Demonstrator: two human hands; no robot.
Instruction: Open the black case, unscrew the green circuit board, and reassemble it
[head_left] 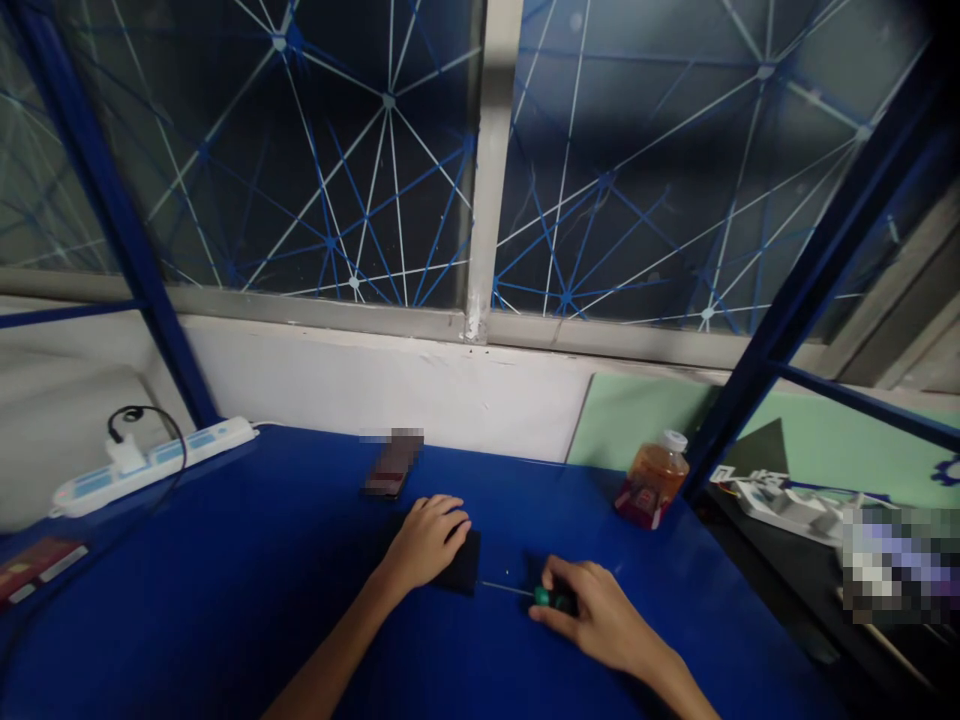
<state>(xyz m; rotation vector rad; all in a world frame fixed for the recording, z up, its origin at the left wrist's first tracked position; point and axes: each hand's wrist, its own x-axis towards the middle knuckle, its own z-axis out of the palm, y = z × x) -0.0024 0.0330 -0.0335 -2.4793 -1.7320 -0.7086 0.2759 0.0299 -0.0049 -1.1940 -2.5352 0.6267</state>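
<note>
A dark, flat rectangular object (461, 565) lies on the blue table; its exact kind is not clear. My left hand (427, 540) is over its left and far side, fingers curled onto it and holding it down. In my right hand (596, 610) is a screwdriver (541, 596) with a green and dark handle, gripped between thumb and fingers. Its thin metal shaft points left, the tip close to the right edge of the dark object. Whether the tip touches it cannot be made out.
Behind my left hand lies a phone-like dark slab (395, 465). A drink bottle (654, 480) stands at the back right. To the left are a white power strip (157, 465) with a plugged-in cable and a red box (37, 570). Blue posts (799, 290) flank the table (300, 560).
</note>
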